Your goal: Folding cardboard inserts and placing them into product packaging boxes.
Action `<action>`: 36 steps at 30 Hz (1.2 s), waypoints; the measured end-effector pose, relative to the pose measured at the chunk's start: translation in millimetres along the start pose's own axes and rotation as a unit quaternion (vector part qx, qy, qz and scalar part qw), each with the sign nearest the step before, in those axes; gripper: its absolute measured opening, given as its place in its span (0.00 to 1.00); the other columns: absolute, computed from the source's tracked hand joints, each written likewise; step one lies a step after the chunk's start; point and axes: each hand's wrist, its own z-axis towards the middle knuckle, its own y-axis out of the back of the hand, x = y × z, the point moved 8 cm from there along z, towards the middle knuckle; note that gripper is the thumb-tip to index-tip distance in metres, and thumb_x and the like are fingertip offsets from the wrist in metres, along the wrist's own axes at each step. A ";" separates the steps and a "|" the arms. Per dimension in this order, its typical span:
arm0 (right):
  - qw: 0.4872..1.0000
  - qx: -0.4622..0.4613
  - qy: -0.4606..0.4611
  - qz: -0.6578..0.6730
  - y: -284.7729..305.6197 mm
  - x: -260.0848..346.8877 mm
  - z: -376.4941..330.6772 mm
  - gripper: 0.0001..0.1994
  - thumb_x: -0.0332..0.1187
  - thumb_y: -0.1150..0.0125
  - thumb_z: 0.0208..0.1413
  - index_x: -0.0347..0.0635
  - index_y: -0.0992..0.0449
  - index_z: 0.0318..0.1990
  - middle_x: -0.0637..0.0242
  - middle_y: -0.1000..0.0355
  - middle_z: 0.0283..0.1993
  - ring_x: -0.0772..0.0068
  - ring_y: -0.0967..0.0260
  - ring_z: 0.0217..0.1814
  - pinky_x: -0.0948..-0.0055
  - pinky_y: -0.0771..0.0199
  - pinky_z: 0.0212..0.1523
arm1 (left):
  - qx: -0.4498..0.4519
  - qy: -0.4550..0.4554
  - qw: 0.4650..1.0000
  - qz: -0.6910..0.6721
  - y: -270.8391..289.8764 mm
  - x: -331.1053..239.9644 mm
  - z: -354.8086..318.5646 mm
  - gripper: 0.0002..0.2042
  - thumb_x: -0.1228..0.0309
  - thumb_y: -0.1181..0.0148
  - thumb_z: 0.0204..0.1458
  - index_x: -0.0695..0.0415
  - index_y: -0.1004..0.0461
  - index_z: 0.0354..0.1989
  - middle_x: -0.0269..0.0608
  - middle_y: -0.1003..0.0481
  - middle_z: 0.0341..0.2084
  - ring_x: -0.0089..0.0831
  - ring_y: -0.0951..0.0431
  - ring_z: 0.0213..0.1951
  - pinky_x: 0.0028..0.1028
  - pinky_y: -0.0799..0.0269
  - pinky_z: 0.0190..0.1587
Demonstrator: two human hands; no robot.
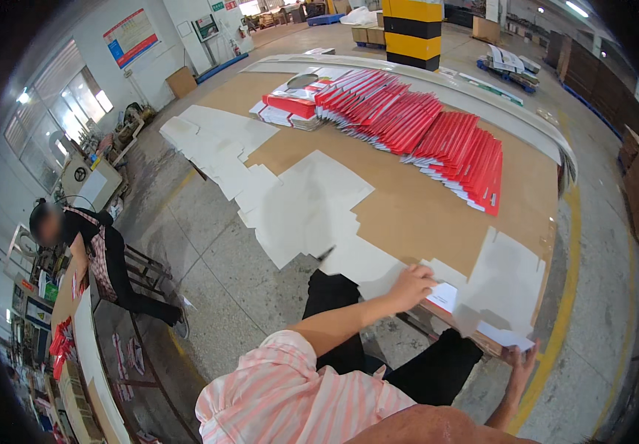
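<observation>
At the near edge of the table, my left hand [412,287] has its fingers bent and close together over pale card. Whether it grips anything is hard to see. Beside its fingertips lies a small white panel with red print [443,297]. Farther right, my right hand [518,362] pinches the white end flap [506,337] of a flat die-cut cardboard sheet [503,277]. That sheet lies grey side up at the table's near right corner. More grey cardboard blanks [305,207] overlap along the left side of the table, some jutting past its edge.
A long fanned row of red-and-white folded cartons [408,118] crosses the far part of the brown-topped table [401,214]. A red-and-white stack [290,103] adjoins it. Beyond stands a yellow-and-black pillar [413,33]. At left, another person [101,255] works at a second table [97,370].
</observation>
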 end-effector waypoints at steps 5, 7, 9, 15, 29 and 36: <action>0.935 -0.221 -0.023 0.277 20.3 40.0 27.3 0.30 0.33 0.40 0.56 0.39 0.43 0.66 0.57 0.34 0.54 0.64 0.35 0.54 0.66 0.34 0.56 | 0.015 -0.044 0.996 -0.070 -64.1 -52.3 1.9 0.14 0.74 0.40 0.44 0.51 0.22 0.41 0.44 0.32 0.52 0.46 0.34 0.52 0.43 0.37 0.53; 0.943 -0.171 -0.009 0.285 3.2 28.1 40.1 0.26 0.28 0.40 0.54 0.36 0.38 0.60 0.60 0.30 0.47 0.66 0.33 0.49 0.67 0.31 0.52 | 0.032 -0.066 0.993 -0.093 -78.1 -81.0 5.3 0.14 0.74 0.40 0.45 0.52 0.22 0.43 0.46 0.33 0.54 0.47 0.34 0.53 0.42 0.37 0.54; 0.989 -0.073 0.124 -0.044 -81.4 96.5 23.4 0.28 0.27 0.41 0.49 0.33 0.38 0.59 0.49 0.34 0.55 0.53 0.36 0.57 0.57 0.35 0.57 | 0.037 -0.056 0.994 -0.083 -81.4 -84.2 4.5 0.16 0.76 0.42 0.44 0.50 0.23 0.44 0.47 0.34 0.53 0.47 0.35 0.54 0.44 0.38 0.55; 0.854 0.135 0.299 -0.404 -188.2 144.0 -10.9 0.29 0.28 0.42 0.42 0.43 0.31 0.58 0.61 0.32 0.59 0.54 0.35 0.53 0.60 0.34 0.51 | 0.114 -0.168 0.978 0.047 -21.6 -94.1 -34.0 0.10 0.69 0.43 0.48 0.58 0.25 0.38 0.48 0.31 0.51 0.48 0.33 0.53 0.45 0.37 0.54; 0.890 0.078 0.310 -0.324 -182.8 145.4 -17.2 0.29 0.24 0.41 0.40 0.43 0.30 0.57 0.62 0.29 0.55 0.55 0.33 0.47 0.61 0.32 0.51 | -0.045 -0.237 0.912 0.332 39.7 -47.5 19.3 0.21 0.59 0.46 0.49 0.65 0.26 0.45 0.49 0.26 0.40 0.43 0.32 0.52 0.48 0.45 0.57; 0.858 0.078 0.326 -0.389 -188.3 146.9 -19.4 0.29 0.26 0.39 0.39 0.42 0.30 0.55 0.64 0.31 0.57 0.57 0.35 0.47 0.60 0.34 0.46 | -0.052 0.065 0.944 0.318 107.8 39.3 -30.3 0.19 0.57 0.40 0.44 0.61 0.25 0.38 0.48 0.28 0.40 0.46 0.33 0.48 0.49 0.43 0.54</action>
